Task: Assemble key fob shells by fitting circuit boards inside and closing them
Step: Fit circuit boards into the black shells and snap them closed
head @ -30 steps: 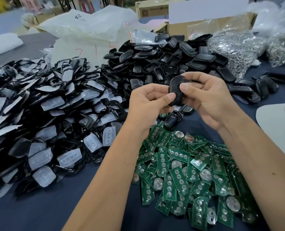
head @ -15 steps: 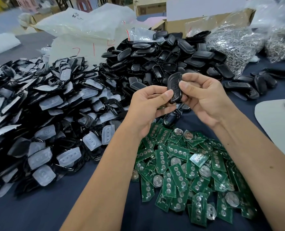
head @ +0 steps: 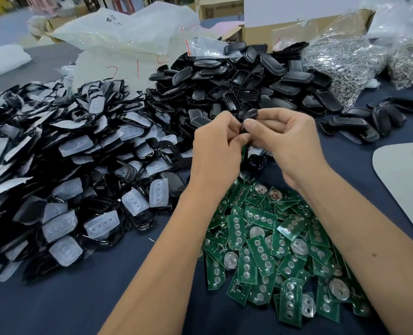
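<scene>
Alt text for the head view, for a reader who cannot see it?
Both hands, left hand and right hand, pinch one black key fob above a pile of green circuit boards, with heaps of black shells behind.

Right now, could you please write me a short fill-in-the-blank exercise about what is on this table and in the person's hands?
1. Both the left hand and the right hand pinch one small ____ key fob.
2. The circuit boards piled under the forearms are ____ in colour.
3. The marks written on the plastic bag behind the piles are ____.
4. The cloth covering the table is dark ____.

Missing words: black; green; red; blue
</scene>
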